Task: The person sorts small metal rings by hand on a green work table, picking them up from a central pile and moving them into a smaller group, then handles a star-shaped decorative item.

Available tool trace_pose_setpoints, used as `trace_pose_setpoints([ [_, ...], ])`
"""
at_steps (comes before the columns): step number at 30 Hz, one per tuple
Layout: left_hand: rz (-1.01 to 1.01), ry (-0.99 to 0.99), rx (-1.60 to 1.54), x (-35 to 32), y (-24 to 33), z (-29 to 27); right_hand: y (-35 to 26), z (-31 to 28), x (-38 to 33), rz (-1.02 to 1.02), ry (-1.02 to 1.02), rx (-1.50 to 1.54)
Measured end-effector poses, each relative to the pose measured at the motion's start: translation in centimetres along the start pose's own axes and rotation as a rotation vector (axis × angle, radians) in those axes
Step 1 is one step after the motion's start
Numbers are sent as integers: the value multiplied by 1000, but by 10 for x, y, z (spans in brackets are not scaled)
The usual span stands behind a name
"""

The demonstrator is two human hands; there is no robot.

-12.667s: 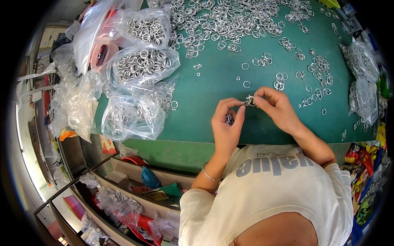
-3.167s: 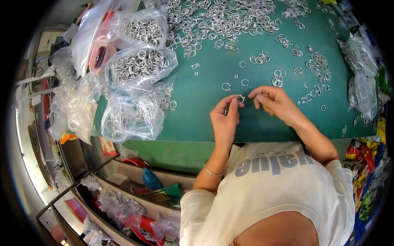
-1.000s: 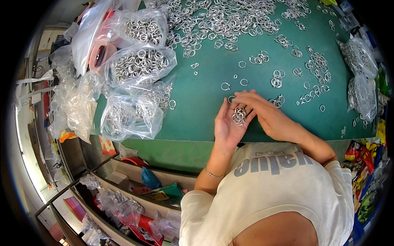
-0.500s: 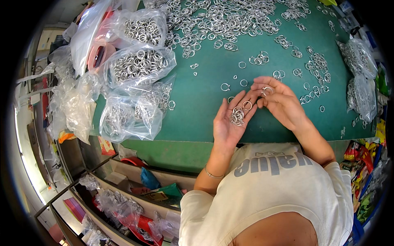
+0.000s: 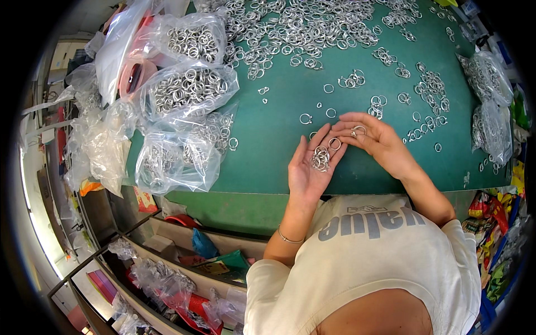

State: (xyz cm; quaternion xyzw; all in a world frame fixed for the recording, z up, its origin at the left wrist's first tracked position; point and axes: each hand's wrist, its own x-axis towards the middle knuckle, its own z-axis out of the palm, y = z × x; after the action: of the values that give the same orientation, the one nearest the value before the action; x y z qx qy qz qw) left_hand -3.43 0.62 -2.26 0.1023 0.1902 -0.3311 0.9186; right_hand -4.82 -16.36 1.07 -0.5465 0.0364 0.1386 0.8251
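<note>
Palm up at the near edge of the green table, my left hand (image 5: 307, 176) cradles a small pile of silver metal rings (image 5: 320, 159). One more ring (image 5: 334, 144) lies across its fingers. My right hand (image 5: 382, 146) reaches in from the right, its fingertips close against the left fingers. Between its thumb and fingers it pinches a single metal ring (image 5: 358, 131). The rings look like small round clamps with a tab. Just beyond my hands, a loose ring (image 5: 305, 119) and a few others lie on the table.
A large heap of rings (image 5: 301, 33) covers the far part of the green table (image 5: 268, 162). Clear plastic bags of rings (image 5: 190, 92) stand on the left, with more bags (image 5: 491, 134) at the right edge. Below left is an open drawer (image 5: 167, 231).
My right hand has moved left and slightly nearer to me, bringing its ring closer to the left fingers. The left hand has barely shifted. A small cluster of rings shows more fully beyond the right hand.
</note>
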Motion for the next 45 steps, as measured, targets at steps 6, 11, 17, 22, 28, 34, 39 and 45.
trace_pose_setpoints([
  [6,-60,-45,-57,3,-4,-1,-3,21,-6,-270,-86,-893],
  [11,-56,-84,-34,2,-3,-3,-4,17,-3,-381,-13,-838],
  [17,-7,-98,197,-1,-2,-2,3,8,2,-482,43,-1259],
  [22,-7,-31,314,-7,0,-4,-1,9,1,-360,16,-1053],
  [28,155,177,542,-18,8,-10,0,3,6,-22,105,-218],
  [34,395,409,1075,-19,17,-16,10,-9,21,260,-23,169],
  [39,731,451,1586,-8,21,-10,43,15,34,-503,97,-1248],
  [45,763,424,2028,21,33,0,41,14,35,-315,73,-1268],
])
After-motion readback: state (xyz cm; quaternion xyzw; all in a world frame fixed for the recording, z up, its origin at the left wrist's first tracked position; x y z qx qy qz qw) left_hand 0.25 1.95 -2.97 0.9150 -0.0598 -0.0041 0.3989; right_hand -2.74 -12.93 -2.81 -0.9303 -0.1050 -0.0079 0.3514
